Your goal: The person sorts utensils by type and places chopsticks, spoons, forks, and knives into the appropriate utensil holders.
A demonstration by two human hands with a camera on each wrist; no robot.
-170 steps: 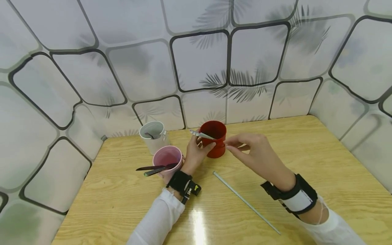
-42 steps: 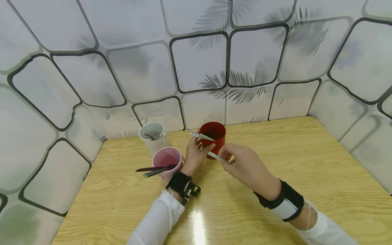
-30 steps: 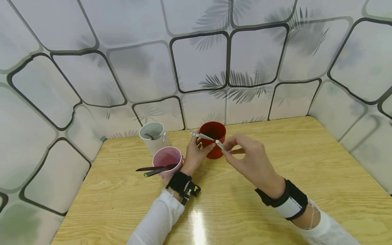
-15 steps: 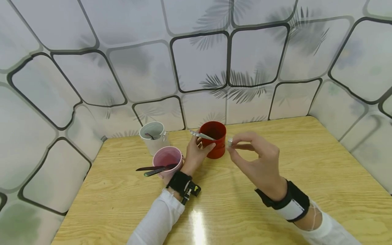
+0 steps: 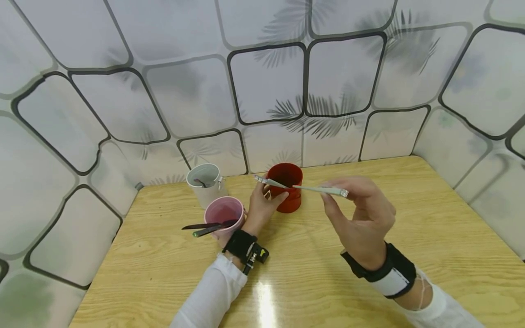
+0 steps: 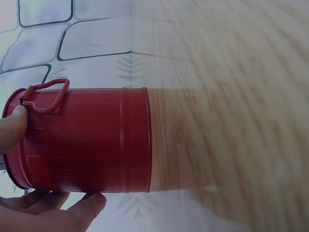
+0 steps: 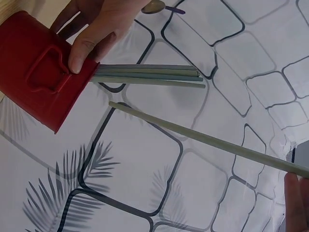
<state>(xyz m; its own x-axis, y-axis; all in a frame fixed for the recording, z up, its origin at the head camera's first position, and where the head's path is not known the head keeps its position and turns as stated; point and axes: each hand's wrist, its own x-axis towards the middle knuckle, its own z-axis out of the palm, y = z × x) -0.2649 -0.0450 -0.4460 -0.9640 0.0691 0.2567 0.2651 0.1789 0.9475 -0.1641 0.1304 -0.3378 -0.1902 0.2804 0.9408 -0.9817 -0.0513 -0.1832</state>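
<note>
My left hand (image 5: 264,207) grips a small red metal bucket (image 5: 290,206), thumb near the rim and fingers against its side. Several pale grey-green chopsticks (image 7: 145,75) stick out of the bucket over its left rim. To the right, my right hand (image 5: 365,218) pinches a single chopstick (image 5: 321,189) between thumb and fingers, above the table. Its silver end faces right and towards me, while its thin end points at the bucket's mouth. In the right wrist view that thin end is outside the rim, apart from the bundle. A folded wire handle (image 6: 50,96) hangs on the bucket.
A white bucket (image 5: 205,196) with a spoon (image 5: 200,182) stands at the back left. Before it, close to my left wrist, is a pink bucket (image 5: 221,209) with dark-handled utensils (image 5: 203,225) leaning out leftwards. A patterned wall (image 5: 270,82) borders the wooden table (image 5: 164,273) behind.
The chopstick that lay on the table is now in my right hand. That hand has lifted it, moved right and turned it around. My left hand stays on the red bucket.
</note>
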